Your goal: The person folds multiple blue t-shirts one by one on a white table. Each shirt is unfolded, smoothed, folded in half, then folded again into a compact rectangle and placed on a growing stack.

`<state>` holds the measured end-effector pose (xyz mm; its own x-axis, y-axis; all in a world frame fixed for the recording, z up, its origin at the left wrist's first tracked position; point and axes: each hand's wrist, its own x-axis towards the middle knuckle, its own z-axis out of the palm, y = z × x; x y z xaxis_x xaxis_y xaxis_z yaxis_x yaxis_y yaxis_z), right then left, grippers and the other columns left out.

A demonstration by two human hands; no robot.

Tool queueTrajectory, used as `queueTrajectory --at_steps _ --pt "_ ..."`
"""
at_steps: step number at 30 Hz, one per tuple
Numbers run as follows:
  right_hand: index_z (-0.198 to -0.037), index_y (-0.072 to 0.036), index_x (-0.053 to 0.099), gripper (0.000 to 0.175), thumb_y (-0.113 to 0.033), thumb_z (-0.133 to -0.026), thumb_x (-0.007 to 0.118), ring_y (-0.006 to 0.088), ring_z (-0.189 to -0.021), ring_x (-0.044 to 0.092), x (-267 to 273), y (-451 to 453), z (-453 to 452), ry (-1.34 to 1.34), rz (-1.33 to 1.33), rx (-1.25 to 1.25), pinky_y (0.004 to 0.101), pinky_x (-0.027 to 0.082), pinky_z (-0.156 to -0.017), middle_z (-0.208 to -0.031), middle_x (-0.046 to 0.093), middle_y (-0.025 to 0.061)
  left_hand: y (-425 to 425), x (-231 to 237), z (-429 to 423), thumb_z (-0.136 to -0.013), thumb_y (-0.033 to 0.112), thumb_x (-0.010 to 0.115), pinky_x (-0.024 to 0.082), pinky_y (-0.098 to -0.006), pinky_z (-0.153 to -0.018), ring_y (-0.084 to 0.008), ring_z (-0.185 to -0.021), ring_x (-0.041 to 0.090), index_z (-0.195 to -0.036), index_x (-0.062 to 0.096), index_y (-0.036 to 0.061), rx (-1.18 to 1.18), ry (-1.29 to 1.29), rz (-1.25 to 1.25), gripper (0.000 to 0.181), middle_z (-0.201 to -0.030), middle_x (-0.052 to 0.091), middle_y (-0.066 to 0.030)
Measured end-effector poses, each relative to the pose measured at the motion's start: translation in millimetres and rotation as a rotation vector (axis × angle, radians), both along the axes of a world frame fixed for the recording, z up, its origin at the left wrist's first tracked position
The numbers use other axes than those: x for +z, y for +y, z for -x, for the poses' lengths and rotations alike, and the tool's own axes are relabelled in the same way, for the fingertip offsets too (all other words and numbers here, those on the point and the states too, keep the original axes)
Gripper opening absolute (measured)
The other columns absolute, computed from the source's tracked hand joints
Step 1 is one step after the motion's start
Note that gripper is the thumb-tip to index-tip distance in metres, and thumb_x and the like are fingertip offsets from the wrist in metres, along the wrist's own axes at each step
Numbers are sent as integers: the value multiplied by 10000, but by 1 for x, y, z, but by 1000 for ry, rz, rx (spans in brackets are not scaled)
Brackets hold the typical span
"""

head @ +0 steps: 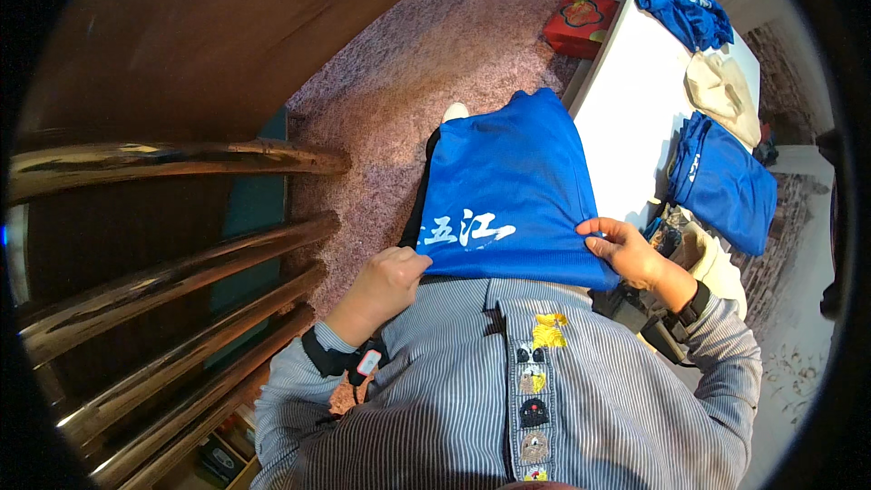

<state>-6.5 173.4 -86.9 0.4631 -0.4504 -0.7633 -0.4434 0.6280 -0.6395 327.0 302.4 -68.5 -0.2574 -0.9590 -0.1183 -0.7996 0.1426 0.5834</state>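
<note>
A blue fabric garment with white printed characters (503,170) lies spread over my lap. My left hand (395,279) pinches its near left corner between thumb and fingers. At the near right side, my right hand (622,252) grips the garment's edge with thumb and index finger. The cloth looks partly folded, with a ribbed band along the side nearest my body. A striped shirt (463,367) with embroidered animal patches covers my torso.
To the right, a white table (619,95) holds a crumpled blue garment (687,13), a cream cloth (721,92) and a folded blue garment (725,184). A red box (580,24) stands on the pink carpet (408,68). Curved glossy wooden bars (170,272) rise at left.
</note>
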Motion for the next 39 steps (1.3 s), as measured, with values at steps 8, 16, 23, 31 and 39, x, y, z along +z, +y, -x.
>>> queueTrajectory --at_steps 8,16,23,31,39 --pt "-1096 -30 569 256 -128 -859 573 177 -888 560 36 26 6 69 278 300 291 457 -807 -971 600 121 7 31 -2 -709 65 624 496 -363 -685 -310 -746 612 -870 646 8 64 193 -261 173 -815 628 -167" --pt "-981 -3 610 278 -164 -756 645 343 -997 539 50 29 19 -227 752 484 404 426 -882 -1056 567 194 15 18 -12 -670 98 704 493 -330 -680 -271 -758 617 -872 657 30 106 308 -374 218 -822 633 -136" --pt "-1098 4 544 474 -79 -632 573 347 -988 557 42 35 28 -153 846 565 400 434 -895 -1018 590 203 26 -4 -19 -682 28 672 453 -349 -809 -257 -941 574 -862 644 33 163 449 -273 182 -979 619 -113" --pt "-1029 13 556 382 -108 -666 555 219 -815 580 41 27 36 -217 728 173 318 454 -748 -922 595 114 30 -4 -7 -866 161 569 419 -336 -901 -218 -1070 533 -970 577 34 396 821 -171 164 -1113 586 -146" --pt "-988 24 566 356 -233 -748 623 125 -738 540 63 31 38 -208 447 190 260 445 -674 -835 572 57 37 15 -3 -893 179 546 413 -230 -605 -99 -663 500 -966 553 23 413 635 -99 173 -742 540 -27"
